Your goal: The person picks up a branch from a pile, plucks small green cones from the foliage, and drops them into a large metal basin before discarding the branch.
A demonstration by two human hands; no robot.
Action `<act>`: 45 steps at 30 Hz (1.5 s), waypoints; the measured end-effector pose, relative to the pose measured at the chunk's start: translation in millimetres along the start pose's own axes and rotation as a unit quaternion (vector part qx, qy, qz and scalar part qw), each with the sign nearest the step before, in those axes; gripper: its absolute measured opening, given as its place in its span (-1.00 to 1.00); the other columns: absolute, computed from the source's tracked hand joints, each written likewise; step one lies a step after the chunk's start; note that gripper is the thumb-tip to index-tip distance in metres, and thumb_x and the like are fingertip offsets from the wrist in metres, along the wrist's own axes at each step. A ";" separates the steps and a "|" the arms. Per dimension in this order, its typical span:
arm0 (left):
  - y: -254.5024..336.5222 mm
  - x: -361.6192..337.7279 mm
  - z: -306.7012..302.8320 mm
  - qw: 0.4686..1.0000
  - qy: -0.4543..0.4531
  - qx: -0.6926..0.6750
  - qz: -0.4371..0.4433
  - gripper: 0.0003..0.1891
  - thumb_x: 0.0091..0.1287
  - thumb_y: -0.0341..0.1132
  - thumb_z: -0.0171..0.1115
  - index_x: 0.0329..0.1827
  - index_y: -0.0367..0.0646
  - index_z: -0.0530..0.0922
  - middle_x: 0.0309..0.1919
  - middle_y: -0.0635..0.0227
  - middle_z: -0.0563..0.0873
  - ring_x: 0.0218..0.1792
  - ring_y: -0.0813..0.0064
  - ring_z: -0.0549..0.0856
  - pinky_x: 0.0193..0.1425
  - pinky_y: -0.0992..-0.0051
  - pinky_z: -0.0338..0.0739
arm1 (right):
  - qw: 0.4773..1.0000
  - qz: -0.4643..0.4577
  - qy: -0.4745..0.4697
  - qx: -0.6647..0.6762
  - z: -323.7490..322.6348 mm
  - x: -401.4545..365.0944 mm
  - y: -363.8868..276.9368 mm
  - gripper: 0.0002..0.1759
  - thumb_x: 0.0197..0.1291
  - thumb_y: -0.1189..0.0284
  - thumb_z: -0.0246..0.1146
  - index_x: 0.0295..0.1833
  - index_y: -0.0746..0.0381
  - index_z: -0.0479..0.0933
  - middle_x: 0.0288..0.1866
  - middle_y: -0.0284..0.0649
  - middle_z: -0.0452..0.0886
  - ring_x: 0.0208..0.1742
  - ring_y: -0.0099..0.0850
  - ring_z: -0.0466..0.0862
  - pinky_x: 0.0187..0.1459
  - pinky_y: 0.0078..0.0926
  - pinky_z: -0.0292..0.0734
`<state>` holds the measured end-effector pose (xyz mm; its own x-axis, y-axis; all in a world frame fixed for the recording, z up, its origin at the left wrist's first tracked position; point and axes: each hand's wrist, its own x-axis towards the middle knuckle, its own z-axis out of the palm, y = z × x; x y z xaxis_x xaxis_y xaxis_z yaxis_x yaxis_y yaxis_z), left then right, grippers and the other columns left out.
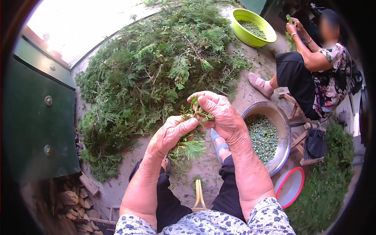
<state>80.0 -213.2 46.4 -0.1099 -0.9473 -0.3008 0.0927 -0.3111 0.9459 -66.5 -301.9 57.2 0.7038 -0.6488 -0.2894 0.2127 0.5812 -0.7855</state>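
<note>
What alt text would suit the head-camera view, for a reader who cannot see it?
A person's right hand and left hand hold a leafy green sprig between them, over a floor where a large heap of evergreen branches lies. To the right, a metal basin and a yellow-green tub hold small green berry-like pieces, and another person sits holding greenery.

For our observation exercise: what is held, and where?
A leafy green sprig, pinched around its upper stems by both left hand and right hand.
</note>
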 end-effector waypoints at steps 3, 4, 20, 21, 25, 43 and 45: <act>-2.2 2.0 -0.6 1.000 0.018 0.016 0.003 -0.51 0.26 0.09 0.11 -0.22 -0.26 0.61 -0.55 0.49 0.55 -0.52 0.69 0.47 -0.45 0.62 0.34 | 0.998 -0.037 0.043 0.024 -4.8 5.6 13.2 -0.78 0.19 0.31 0.25 -0.17 0.24 0.53 -0.44 -0.48 0.50 -0.53 -0.75 0.43 -0.65 -0.81 0.26; -4.2 3.4 -1.0 1.000 0.017 0.020 0.009 -0.53 0.27 0.06 0.12 -0.23 -0.26 0.60 -0.54 0.49 0.56 -0.51 0.69 0.47 -0.43 0.61 0.34 | 0.998 -0.037 0.044 0.025 -4.5 4.9 13.8 -0.78 0.19 0.31 0.25 -0.17 0.24 0.53 -0.44 -0.48 0.50 -0.53 -0.75 0.43 -0.65 -0.81 0.26; -8.2 5.7 23.0 0.993 0.085 -0.005 0.079 -0.70 0.28 -0.12 0.16 -0.32 -0.24 0.61 -0.53 0.46 0.61 -0.54 0.73 0.47 -0.45 0.67 0.34 | 0.938 -0.193 0.284 -0.045 -35.7 8.5 10.8 -0.90 0.17 0.60 0.16 -0.20 0.34 0.53 -0.45 -0.32 0.57 -0.59 -0.70 0.43 -0.72 -0.83 0.26; 1.9 -1.1 24.2 0.993 0.107 -0.015 0.046 -0.68 0.29 -0.10 0.15 -0.34 -0.22 0.61 -0.58 0.46 0.58 -0.60 0.74 0.45 -0.53 0.67 0.30 | 0.919 -0.207 0.334 -0.029 -46.3 10.9 0.7 -0.83 0.18 0.51 0.22 -0.16 0.37 0.49 -0.50 -0.37 0.49 -0.64 -0.72 0.40 -0.74 -0.87 0.17; -4.4 -1.3 8.1 0.962 0.111 -0.244 0.042 -0.59 0.37 0.00 -0.02 -0.35 -0.18 0.55 -0.73 0.45 0.46 -0.81 0.65 0.33 -0.78 0.61 0.14 | 0.876 -0.215 0.384 -0.199 -115.0 -0.7 -8.9 -0.89 0.21 0.49 0.17 -0.19 0.27 0.55 -0.51 -0.41 0.47 -0.65 -0.72 0.37 -0.70 -0.82 0.19; -30.8 14.0 -57.0 0.705 -0.069 -0.624 0.332 -0.60 0.48 -0.14 -0.24 -0.08 -0.32 0.44 -0.71 0.43 0.42 -0.81 0.61 0.35 -0.71 0.58 0.24 | 0.719 -0.201 0.555 -0.366 -269.4 -14.9 39.9 -0.73 0.12 0.50 0.16 -0.08 0.41 0.55 -0.34 -0.17 0.64 -0.23 -0.52 0.60 -0.14 -0.57 0.48; -39.3 19.0 -58.1 0.724 -0.036 -0.615 0.309 -0.63 0.44 -0.12 -0.14 -0.11 -0.29 0.49 -0.69 0.43 0.43 -0.78 0.59 0.34 -0.68 0.55 0.24 | 0.766 -0.248 0.375 -0.460 -144.0 -3.1 11.8 -0.75 0.22 0.47 0.14 -0.03 0.35 0.54 -0.29 -0.18 0.65 -0.21 -0.53 0.60 -0.13 -0.63 0.47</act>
<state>131.7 -223.4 -3.6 0.2824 -0.9417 0.1831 0.9530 0.2972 0.0589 -163.8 -363.7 -30.0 0.0313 -0.9779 0.2068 -0.4815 -0.1961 -0.8542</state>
